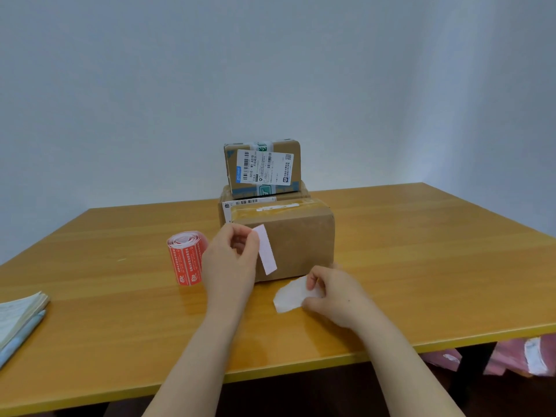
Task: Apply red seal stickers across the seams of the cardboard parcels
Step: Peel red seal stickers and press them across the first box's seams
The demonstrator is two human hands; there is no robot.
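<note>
The narrow pale sticker strip (267, 253) (its pale back faces me) is pinched in my left hand (230, 260), just in front of the plain brown cardboard parcel (296, 236). My right hand (332, 296) grips a white backing paper (290, 296). The red sticker roll (186, 260) stands left of my left fingers.

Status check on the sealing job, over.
Left hand pinches peeled sticker, pale side showing. Right hand holds white backing paper. Front parcel top shows no red seal; nothing blocks it.
</note>
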